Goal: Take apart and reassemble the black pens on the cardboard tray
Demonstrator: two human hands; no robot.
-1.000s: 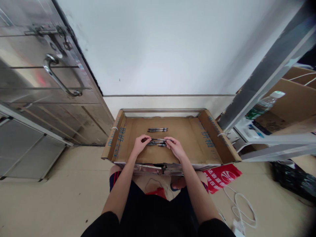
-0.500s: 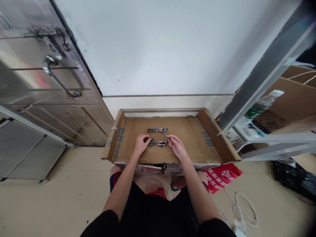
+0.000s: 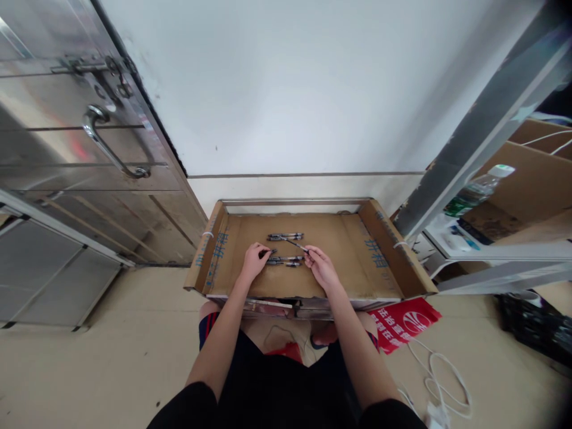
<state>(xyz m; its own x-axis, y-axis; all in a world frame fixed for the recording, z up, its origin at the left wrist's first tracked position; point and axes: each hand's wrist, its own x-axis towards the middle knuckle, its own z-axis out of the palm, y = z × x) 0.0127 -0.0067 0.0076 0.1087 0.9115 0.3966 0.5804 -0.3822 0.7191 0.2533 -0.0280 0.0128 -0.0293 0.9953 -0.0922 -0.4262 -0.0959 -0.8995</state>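
My right hand point(image 3: 322, 268) is closed in a pinch on one end of a slim dark pen point(image 3: 295, 243), which points up and left. My left hand point(image 3: 254, 261) pinches a small dark piece that looks like a pen cap point(image 3: 272, 251); the fingers partly hide it. Between the hands lies a row of several clear-and-black pens point(image 3: 286, 261), with the left fingertips close to its left end. Farther back lies a second group of pens point(image 3: 285, 236), and the held pen's tip is over or just before it. Both groups rest on a cardboard sheet point(image 3: 335, 277).
Raised cardboard sides point(image 3: 404, 256) border the work surface left and right. A white wall point(image 3: 290, 89) stands behind it, a metal door point(image 3: 58, 149) to the left. On a shelf at right are a plastic bottle point(image 3: 478, 190) and a cardboard box point(image 3: 531, 196). White cable point(image 3: 440, 381) lies on the floor.
The left fingers have shifted slightly, and the small dark piece shows more clearly at their tips. The right hand keeps its pinch on the pen. The camera view has tipped slightly.
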